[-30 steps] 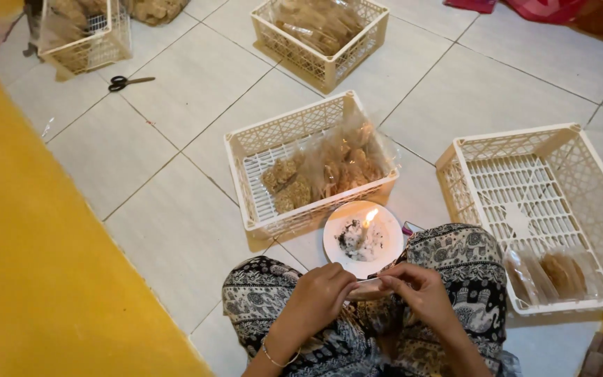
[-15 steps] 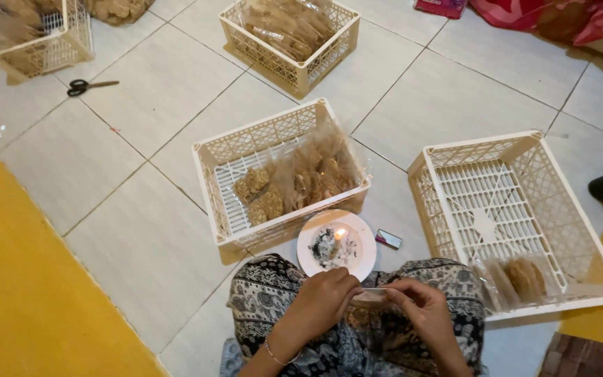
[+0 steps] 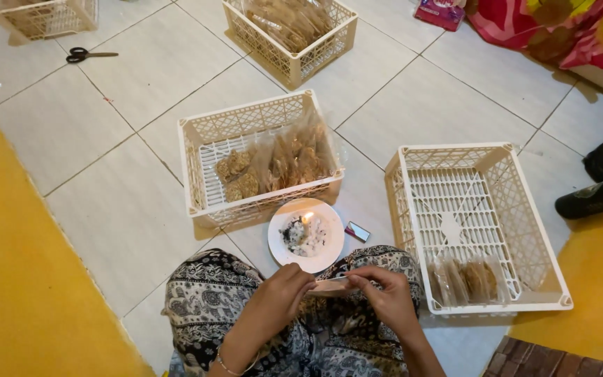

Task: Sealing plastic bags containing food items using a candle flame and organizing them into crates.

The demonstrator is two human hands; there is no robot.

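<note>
My left hand [image 3: 284, 293] and my right hand [image 3: 384, 299] both pinch a small clear plastic packet of brown snacks [image 3: 329, 286] over my lap, one hand at each end. Just beyond the hands, a white plate [image 3: 329, 253] on the floor holds a short lit candle [image 3: 308, 220] with melted wax around it. A small lighter [image 3: 357, 232] lies to the right of the plate.
A cream plastic crate [image 3: 197, 188] ahead holds several snack packets. Another crate [image 3: 560, 279] at right holds a few packets in its near corner. More crates [image 3: 294, 66] stand farther off. Black scissors [image 3: 88, 54] lie on the tiles. Another person's dark foot [image 3: 594, 199] is at right.
The view has tilted and shifted, so the crates sit lower and more to the left. My hands stay together over my lap on the packet.
</note>
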